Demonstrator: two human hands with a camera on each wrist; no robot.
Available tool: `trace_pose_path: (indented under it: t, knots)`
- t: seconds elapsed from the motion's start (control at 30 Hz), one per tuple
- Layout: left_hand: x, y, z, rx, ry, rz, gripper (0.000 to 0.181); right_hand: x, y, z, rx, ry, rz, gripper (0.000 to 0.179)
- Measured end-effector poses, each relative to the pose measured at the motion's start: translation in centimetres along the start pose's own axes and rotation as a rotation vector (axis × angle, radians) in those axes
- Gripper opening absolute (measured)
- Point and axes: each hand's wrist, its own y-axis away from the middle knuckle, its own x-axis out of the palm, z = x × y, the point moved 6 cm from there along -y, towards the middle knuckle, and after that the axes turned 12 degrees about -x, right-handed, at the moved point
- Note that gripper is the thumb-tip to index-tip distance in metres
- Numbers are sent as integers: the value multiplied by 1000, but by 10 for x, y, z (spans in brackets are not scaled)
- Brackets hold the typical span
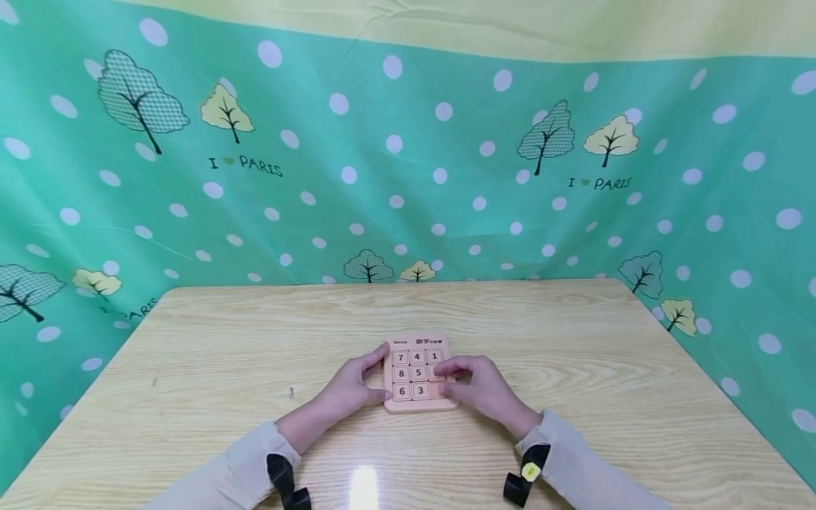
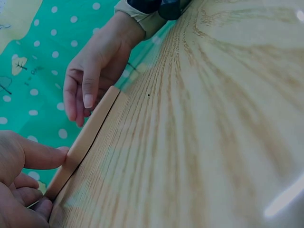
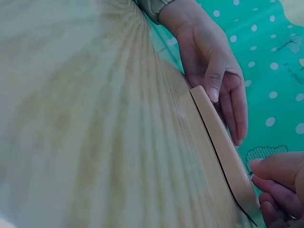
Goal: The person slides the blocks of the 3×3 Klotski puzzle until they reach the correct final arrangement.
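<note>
A pale pink sliding number puzzle [image 1: 421,406] lies flat on the table, number side up. Its tiles read 7, 4, 1 on top, 8, 5 and a partly covered tile [image 1: 436,377] in the middle, and 6, 3 at the bottom beside a gap at the lower right. My left hand [image 1: 350,386] holds the puzzle's left edge, its thumb near the lower corner and a finger near the upper one. My right hand [image 1: 486,389] reaches over the right edge. Its index fingertip touches the covered tile, with the thumb by the gap.
The light wooden table [image 1: 255,340] reaches back to a green dotted cloth [image 1: 446,177] printed with trees. A bright reflection lies on the table near its front. Black straps [image 1: 280,474] sit on both wrists.
</note>
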Motion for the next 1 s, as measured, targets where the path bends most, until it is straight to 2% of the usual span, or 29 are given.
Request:
trace_pose_path:
  t: [0.13,0.37,1.0]
  knots:
    - [0,0,1,-9,-2,2,84,-4,-1,-4,12,25,-21,27]
    - [0,-1,1,-7,-2,8,83,-9,-2,-7,-25,72,-60,28]
    - [2,1,-3,5,9,1,83,-11,-1,-13,40,16,-45,24]
